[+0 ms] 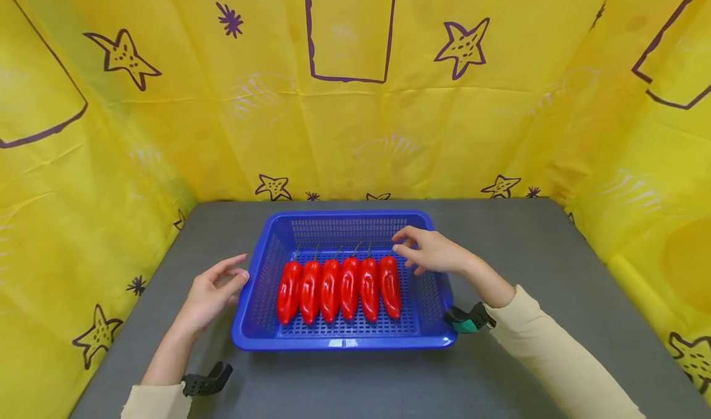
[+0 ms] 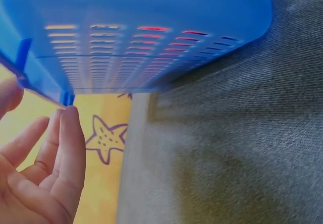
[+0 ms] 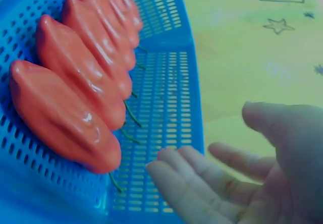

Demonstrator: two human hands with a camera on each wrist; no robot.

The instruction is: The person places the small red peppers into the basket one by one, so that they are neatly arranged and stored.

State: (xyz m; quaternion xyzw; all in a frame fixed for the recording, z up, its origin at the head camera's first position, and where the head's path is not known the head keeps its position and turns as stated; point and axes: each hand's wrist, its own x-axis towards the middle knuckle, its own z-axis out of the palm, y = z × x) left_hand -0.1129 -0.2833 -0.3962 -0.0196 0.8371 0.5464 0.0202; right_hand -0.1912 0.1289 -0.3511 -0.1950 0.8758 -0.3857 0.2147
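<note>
Several glossy red peppers with thin green stems lie side by side in a row inside a blue plastic basket. Their stems point toward the basket's far wall. My right hand hovers over the basket's right side, close to the stem of the rightmost pepper, fingers spread and holding nothing. At the left rim is my left hand, thumb and fingers apart and loosely bent. In the left wrist view its fingertips come right up to the rim; whether they touch it I cannot tell.
The basket stands on a dark grey table. Yellow cloth with purple star drawings hangs behind the table and along both sides. A black strap device sits on each wrist, the right one near the basket's front right corner.
</note>
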